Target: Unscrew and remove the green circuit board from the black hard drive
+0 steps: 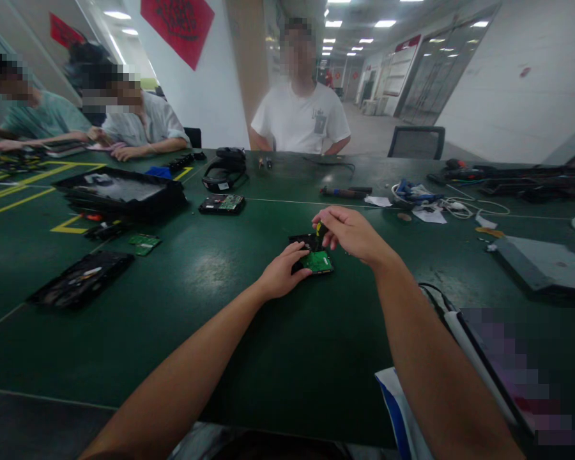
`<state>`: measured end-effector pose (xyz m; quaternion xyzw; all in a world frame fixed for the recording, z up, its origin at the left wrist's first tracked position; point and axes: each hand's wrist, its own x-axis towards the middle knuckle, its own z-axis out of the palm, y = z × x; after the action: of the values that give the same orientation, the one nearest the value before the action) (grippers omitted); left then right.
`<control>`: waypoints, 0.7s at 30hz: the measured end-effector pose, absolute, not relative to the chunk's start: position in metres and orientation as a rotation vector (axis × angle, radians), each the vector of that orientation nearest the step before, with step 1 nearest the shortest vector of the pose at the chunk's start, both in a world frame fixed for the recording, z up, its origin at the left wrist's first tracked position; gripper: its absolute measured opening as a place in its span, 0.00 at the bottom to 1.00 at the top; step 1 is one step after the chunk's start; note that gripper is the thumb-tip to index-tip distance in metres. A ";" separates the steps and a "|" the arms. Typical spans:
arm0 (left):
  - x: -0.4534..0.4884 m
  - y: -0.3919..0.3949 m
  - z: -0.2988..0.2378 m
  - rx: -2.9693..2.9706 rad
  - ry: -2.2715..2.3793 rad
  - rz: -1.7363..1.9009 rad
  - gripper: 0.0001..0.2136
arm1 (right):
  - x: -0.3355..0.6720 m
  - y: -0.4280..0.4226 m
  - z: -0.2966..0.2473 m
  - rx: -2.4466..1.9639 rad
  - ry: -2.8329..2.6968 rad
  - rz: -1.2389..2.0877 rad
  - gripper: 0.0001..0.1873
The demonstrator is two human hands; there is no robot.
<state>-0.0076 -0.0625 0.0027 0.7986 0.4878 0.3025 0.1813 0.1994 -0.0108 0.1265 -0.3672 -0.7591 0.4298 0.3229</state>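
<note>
A hard drive (319,262) with a green circuit board facing up lies on the green table (211,332) in front of me. My left hand (283,271) grips its left side, fingers over the far part and thumb by the near edge. Above the drive, my right hand (347,231) is closed round the yellow and black handle of a screwdriver (321,232), held upright. The screwdriver's tip is too small to make out, so I cannot tell whether it touches a screw.
Left lie a black tray (124,191), a loose green circuit board (144,243), a black casing (81,280) and another hard drive (222,204). Right are cables (453,204), a grey metal box (549,265) and a screen device (503,364). A person (301,115) faces me across the table.
</note>
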 end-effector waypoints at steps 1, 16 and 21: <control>-0.008 -0.062 0.002 2.258 1.374 0.858 0.27 | 0.199 -0.011 0.127 -0.952 -1.979 1.169 0.17; -0.008 -0.064 0.004 2.257 1.388 0.834 0.27 | 0.200 -0.015 0.132 -1.056 -1.992 0.922 0.13; -0.008 -0.063 0.002 2.260 1.381 0.850 0.26 | 0.200 -0.013 0.131 -0.983 -1.988 1.022 0.14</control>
<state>-0.0077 -0.0629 0.0023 0.7994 0.4885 0.3007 0.1788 0.2003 -0.0131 0.1308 -0.3783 -0.7648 0.3931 0.3429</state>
